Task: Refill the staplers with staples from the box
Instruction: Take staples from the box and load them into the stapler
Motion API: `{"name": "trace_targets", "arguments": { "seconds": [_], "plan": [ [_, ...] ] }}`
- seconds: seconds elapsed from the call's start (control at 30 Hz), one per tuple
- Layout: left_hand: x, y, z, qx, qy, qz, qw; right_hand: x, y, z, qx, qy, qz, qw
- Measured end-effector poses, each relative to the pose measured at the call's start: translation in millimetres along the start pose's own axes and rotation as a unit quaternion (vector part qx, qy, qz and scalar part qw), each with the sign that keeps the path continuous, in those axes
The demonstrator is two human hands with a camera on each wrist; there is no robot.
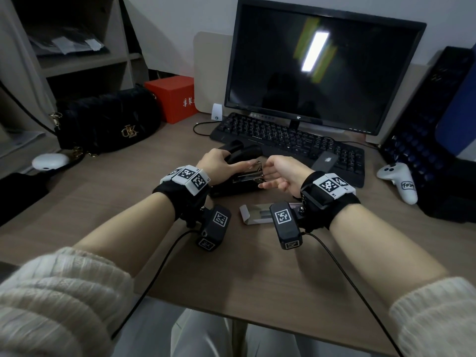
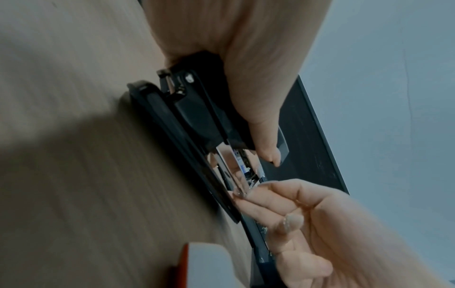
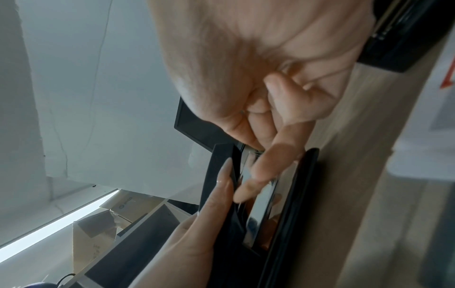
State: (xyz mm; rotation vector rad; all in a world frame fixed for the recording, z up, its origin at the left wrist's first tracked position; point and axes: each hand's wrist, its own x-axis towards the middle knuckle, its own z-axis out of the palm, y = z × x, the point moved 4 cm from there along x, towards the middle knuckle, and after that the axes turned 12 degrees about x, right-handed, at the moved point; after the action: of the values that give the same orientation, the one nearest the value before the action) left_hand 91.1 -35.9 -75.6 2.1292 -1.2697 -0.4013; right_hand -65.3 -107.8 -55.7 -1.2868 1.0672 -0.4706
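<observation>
A black stapler (image 1: pixel 226 192) lies on the wooden desk (image 1: pixel 128 202) in front of the keyboard, its top cover swung up and its shiny metal magazine (image 1: pixel 251 173) exposed. My left hand (image 1: pixel 231 163) grips the raised cover from the left; its thumb lies along the black top (image 2: pixel 246 87). My right hand (image 1: pixel 265 176) reaches in from the right. Thumb and index finger (image 3: pixel 270 165) pinch what looks like a thin staple strip at the magazine's front end (image 2: pixel 240 193). The open staple box (image 1: pixel 253 215) lies near me, partly hidden by the right wrist camera.
A black keyboard (image 1: pixel 296 143) and a dark monitor (image 1: pixel 322 68) stand just behind the stapler. A black handbag (image 1: pixel 108 122) and a red box (image 1: pixel 172 99) sit at the back left. A white controller (image 1: pixel 399 181) and a dark file rack (image 1: pixel 438 124) are on the right.
</observation>
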Motion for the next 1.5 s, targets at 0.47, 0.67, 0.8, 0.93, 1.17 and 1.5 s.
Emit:
{"name": "trace_targets", "arguments": {
  "seconds": [0.47, 0.67, 0.8, 0.93, 1.17, 1.5],
  "plan": [
    [2.7, -1.3, 1.8, 0.026, 0.018, 0.005, 0.999, 3.1, 1.8, 3.9, -0.033, 0.023, -0.018, 0.999],
    [1.7, -1.9, 0.4, 0.030, 0.015, -0.004, 0.999, 2.1, 1.8, 5.3, -0.024, 0.016, 0.000, 1.000],
    [-1.5, 0.1, -0.1, 0.038, 0.024, -0.003, 0.999, -0.7, 2.0, 5.3, -0.017, 0.015, 0.001, 1.000],
    [-7.2, 3.0, -0.6, 0.046, 0.030, 0.004, 0.998, -4.1, 6.5, 8.0, 0.010, 0.012, 0.007, 1.000],
    [-14.1, 8.6, -0.8, 0.050, 0.030, 0.030, 0.998, -9.9, 10.3, 11.4, -0.045, -0.037, 0.030, 0.998],
    [-14.6, 34.4, 12.6, 0.088, -0.007, 0.085, 0.993, -10.3, 7.8, 0.7, -0.071, -0.014, -0.009, 0.997]
  ]
}}
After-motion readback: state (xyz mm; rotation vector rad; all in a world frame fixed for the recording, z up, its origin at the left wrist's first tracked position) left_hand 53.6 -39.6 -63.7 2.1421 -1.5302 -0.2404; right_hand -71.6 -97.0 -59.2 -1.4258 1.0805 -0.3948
